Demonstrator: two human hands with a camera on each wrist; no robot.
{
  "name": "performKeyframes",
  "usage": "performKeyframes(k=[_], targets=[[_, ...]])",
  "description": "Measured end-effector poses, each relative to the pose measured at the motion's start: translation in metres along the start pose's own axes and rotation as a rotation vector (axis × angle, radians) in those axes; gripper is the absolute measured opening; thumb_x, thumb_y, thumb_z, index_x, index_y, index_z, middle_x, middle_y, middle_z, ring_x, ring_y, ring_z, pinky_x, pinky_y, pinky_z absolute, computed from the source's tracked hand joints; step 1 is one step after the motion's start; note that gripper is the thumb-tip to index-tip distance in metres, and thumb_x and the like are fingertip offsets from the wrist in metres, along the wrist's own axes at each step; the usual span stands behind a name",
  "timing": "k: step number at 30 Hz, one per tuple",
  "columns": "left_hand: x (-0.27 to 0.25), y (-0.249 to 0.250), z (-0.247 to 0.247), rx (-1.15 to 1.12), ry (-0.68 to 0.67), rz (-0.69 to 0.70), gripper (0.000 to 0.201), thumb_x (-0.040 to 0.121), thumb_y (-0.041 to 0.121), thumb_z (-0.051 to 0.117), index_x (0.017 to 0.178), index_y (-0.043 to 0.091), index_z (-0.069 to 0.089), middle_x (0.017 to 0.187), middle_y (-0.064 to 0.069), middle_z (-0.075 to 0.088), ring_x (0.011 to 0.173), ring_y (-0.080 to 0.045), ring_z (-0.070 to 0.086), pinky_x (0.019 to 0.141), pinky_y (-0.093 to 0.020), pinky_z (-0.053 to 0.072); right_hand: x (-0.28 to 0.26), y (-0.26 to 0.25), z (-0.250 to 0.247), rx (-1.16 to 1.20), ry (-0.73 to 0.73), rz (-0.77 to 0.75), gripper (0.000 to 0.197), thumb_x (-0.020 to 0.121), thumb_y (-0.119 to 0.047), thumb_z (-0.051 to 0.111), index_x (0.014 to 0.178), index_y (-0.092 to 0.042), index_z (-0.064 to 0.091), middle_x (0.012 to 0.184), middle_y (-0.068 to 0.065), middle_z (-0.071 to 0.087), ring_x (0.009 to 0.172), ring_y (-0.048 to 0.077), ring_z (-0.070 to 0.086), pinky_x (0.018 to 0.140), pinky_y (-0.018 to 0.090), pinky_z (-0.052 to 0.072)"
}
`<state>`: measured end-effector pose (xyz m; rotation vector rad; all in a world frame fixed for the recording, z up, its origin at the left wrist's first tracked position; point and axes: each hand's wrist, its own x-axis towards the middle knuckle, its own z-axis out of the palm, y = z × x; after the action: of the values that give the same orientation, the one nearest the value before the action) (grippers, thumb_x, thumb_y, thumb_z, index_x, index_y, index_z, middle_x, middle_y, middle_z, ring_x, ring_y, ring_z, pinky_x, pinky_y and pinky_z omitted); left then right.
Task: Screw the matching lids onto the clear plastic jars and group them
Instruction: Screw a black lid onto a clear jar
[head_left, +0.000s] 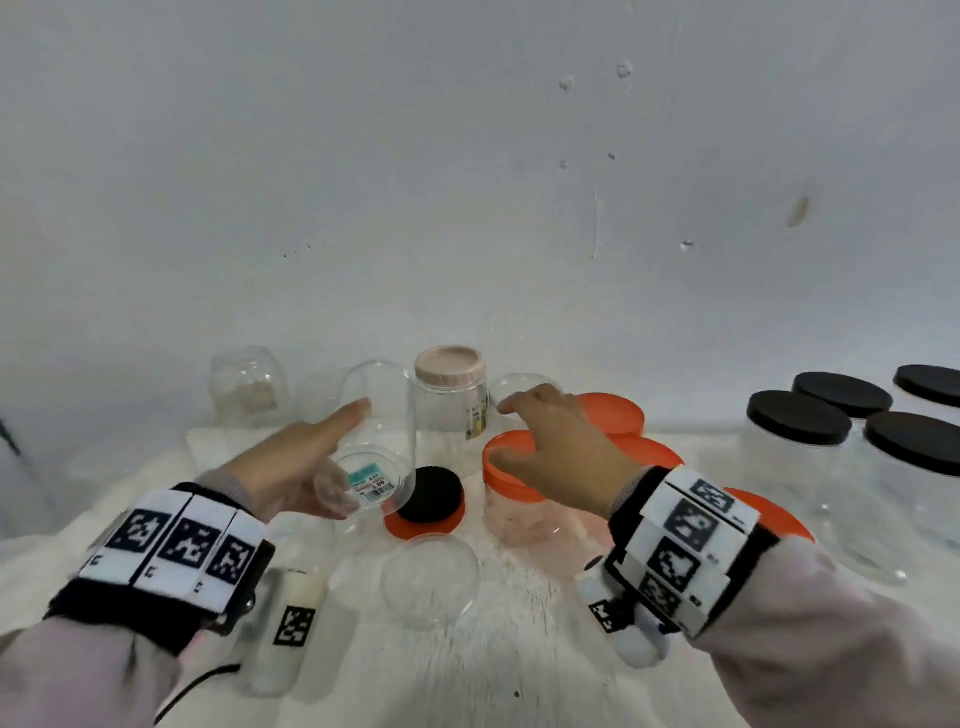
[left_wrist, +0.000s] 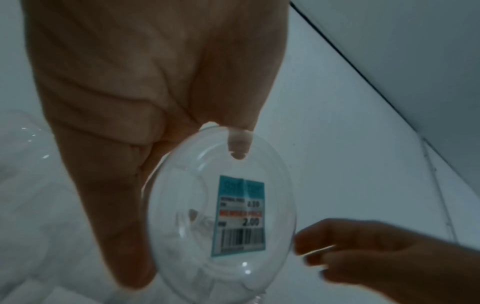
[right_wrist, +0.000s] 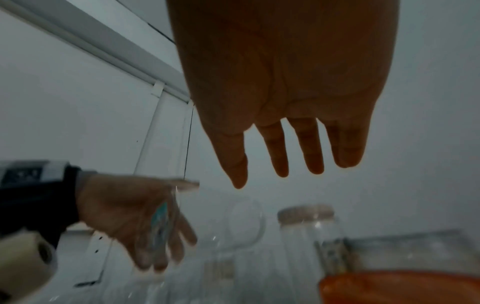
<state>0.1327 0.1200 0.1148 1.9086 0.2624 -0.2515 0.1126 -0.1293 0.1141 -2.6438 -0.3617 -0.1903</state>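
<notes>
Left hand (head_left: 291, 467) grips clear jar (head_left: 376, 441), base toward wrist — likely for capping; right hand (head_left: 550, 447) spread wide, empty, reaching beyond it.

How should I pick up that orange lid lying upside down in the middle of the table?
Come straight down from above and pinch the orange lid by its outer rim, thumb on one side, fingers opposite. It lies flat and low with its dark inside facing up, so only the thin wall gives any hold. Probably approach from the near side; jars crowd behind it.

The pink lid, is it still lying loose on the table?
No, the pink lid sits on top of a clear jar standing by the wall.
</notes>
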Motion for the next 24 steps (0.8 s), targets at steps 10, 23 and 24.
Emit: performKeyframes(k=[10, 23, 24], targets=[[-0.055, -0.047, -0.031, -0.364, -0.05, 0.14, 0.119, 0.024, 0.079, 0.077, 0.117, 0.008, 0.056, 0.11, -0.012, 0.067, 0.084, -0.039, 0.07, 0.062, -0.032, 0.058, 0.078, -0.034, 0.109, -0.189, -0.402, 0.016, 0.061, 0.091, -0.042, 0.055, 0.144, -0.018, 0.034, 0.142, 0.009, 0.038, 0.126, 0.035, 0.037, 0.102, 0.041, 0.034], [-0.057, -0.102, -0.037, -0.008, -0.086, 0.219, 0.083, 0.043, 0.052, 0.085, 0.118, 0.038, 0.052, 0.114, 0.005, 0.057, 0.102, -0.007, 0.061, 0.086, -0.02, 0.052, 0.115, -0.027, 0.154, -0.37, -0.49, 0.048, 0.072, 0.08, -0.053, 0.06, 0.142, -0.033, 0.031, 0.137, 0.008, 0.041, 0.122, 0.038, 0.041, 0.101, 0.049, 0.036], [-0.055, -0.105, -0.035, 0.034, -0.097, 0.222, 0.084, 0.043, 0.053, 0.084, 0.119, 0.041, 0.05, 0.115, 0.008, 0.055, 0.104, -0.005, 0.059, 0.085, -0.019, 0.051, 0.112, -0.028, 0.153, -0.365, -0.485, 0.059, 0.072, 0.08, -0.051, 0.063, 0.142, -0.03, 0.033, 0.14, 0.011, 0.038, 0.125, 0.039, 0.038, 0.102, 0.049, 0.035]])
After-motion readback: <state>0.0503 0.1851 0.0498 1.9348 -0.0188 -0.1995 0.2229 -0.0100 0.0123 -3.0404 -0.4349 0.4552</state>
